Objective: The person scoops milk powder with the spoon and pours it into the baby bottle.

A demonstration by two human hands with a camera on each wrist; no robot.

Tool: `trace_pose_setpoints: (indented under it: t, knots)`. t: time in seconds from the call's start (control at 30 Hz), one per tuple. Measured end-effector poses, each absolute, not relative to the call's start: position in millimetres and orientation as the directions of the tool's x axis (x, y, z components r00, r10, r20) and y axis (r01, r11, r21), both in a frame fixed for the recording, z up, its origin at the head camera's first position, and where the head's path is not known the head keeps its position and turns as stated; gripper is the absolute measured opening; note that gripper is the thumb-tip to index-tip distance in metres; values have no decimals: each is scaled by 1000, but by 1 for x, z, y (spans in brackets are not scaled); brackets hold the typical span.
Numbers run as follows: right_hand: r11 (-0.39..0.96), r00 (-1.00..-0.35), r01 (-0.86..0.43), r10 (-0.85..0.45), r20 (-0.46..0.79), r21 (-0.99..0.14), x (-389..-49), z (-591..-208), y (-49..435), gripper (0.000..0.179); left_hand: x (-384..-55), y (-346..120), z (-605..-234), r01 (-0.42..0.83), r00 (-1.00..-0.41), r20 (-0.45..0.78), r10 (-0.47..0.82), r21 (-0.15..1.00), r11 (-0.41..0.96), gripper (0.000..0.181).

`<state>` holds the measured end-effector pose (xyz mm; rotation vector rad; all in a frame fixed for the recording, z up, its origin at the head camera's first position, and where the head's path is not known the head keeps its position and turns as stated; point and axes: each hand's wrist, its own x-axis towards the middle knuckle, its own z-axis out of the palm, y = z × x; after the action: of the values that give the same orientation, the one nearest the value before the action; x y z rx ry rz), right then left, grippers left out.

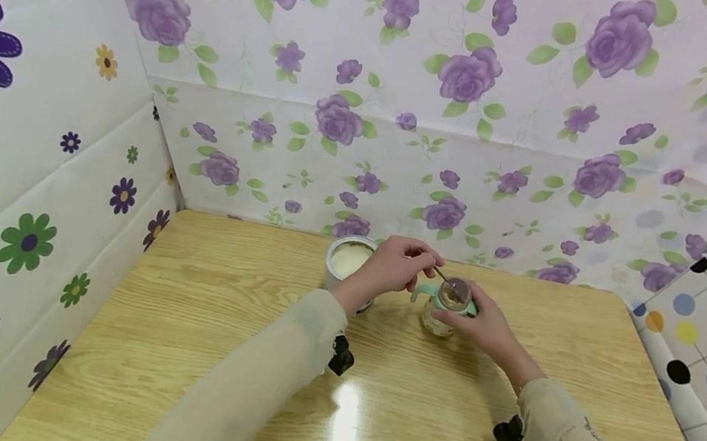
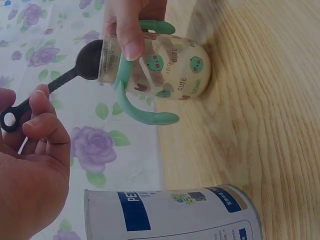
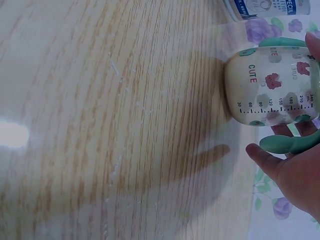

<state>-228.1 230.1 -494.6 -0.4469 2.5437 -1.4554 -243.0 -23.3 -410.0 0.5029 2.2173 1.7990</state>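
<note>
A black measuring scoop [image 2: 62, 80] is pinched near the end of its handle by my left hand [image 1: 398, 263]. Its bowl is at the open mouth of a baby bottle [image 1: 437, 322], tipped over the rim. The bottle is clear, with mint-green side handles and "CUTE" prints, and stands upright on the table. My right hand [image 1: 490, 329] grips it by the upper part from the right, thumb at the green collar. Pale contents show through its wall in the left wrist view. Beside my left wrist stands an opened milk powder can [image 2: 170, 215], partly hidden by that forearm.
The wooden table [image 1: 236, 294] meets a wall covering with purple roses [image 1: 336, 118] just behind the can and bottle. Patterned sheets line the left and right sides. A black wrist camera [image 1: 342, 355] sits on the left sleeve, another wrist camera [image 1: 508, 433] on the right.
</note>
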Motion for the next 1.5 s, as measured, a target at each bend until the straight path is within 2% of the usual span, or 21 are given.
trace_pose_setpoints:
  t: [0.23, 0.33, 0.6, 0.87, 1.13, 1.33, 1.5]
  knots:
    - [468, -943, -137, -333, -30, -873, -228, -497, 232, 75, -245, -26, -404, -30, -945, -36, 326, 999, 22, 37]
    - [479, -945, -143, -326, -25, -866, -229, -500, 232, 74, -245, -30, -396, -69, -961, -59, 269, 997, -28, 35]
    - [482, -942, -164, -336, -8, -861, -229, -502, 232, 69, -247, -68, -371, -133, -974, -117, 195, 988, -74, 35]
    - [494, -938, -178, -347, -5, -851, -229, -499, 234, 72, -244, -118, -362, -141, -983, -137, 122, 990, -31, 41]
    - [543, -926, -183, -376, -42, -820, -229, -487, 242, 99, -240, -149, -367, -101, -990, -108, 95, 992, 73, 35]
    - [537, -928, -274, -364, 73, -798, -233, -460, 241, 106, -240, -159, -373, -58, -990, -74, 122, 990, 130, 35]
    - [542, -911, -359, -381, 158, -760, -236, -434, 218, 104, -238, -164, -379, -55, -992, -74, 105, 984, 171, 34]
